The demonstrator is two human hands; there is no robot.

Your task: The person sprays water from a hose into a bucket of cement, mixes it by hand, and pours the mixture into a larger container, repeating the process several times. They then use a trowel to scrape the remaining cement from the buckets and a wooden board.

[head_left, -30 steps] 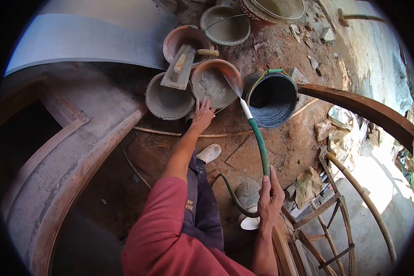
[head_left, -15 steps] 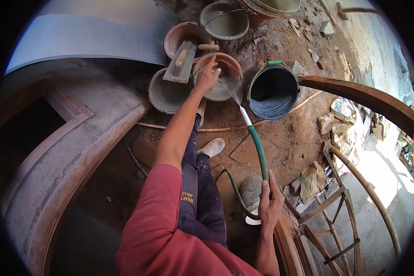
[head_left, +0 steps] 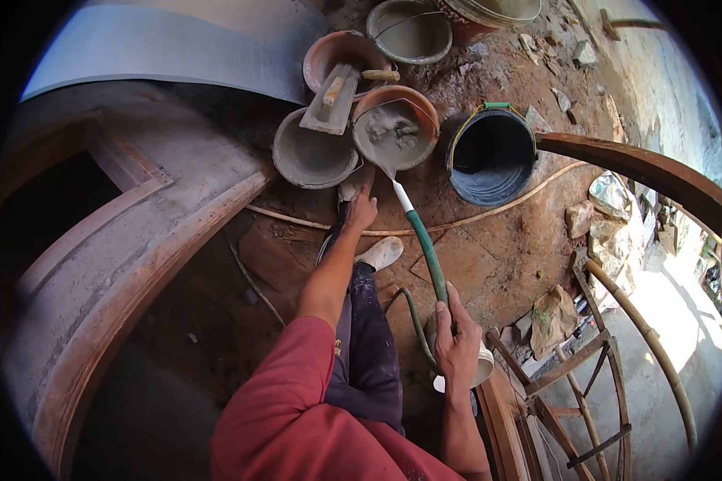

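My right hand (head_left: 457, 341) is wrapped round a green garden hose (head_left: 431, 260) with a white end piece (head_left: 402, 197). Water sprays from the hose into an orange bucket (head_left: 427, 112) holding churned grey water. My left hand (head_left: 363, 212) hovers over my left leg, just below the buckets, its fingers partly extended and holding nothing visible. Left of the orange bucket sits a grey-coated bucket (head_left: 317, 173). A plastering float (head_left: 329, 103) with a wooden handle lies across the bucket rims, beside another wooden tool handle (head_left: 380, 75).
A black bucket (head_left: 489, 192) with a green-gripped handle stands on the right. Farther back are a cement-caked bucket (head_left: 413, 52) and broken stones (head_left: 583, 53). A thin pale hose (head_left: 481, 218) crosses the dirt. A curved concrete ledge (head_left: 120, 256) borders the left; a wooden frame (head_left: 573, 365) stands at right.
My left hand has pulled back out of the orange bucket toward my leg. The hose tip has shifted left, still spraying into that bucket, and the view has shifted slightly.
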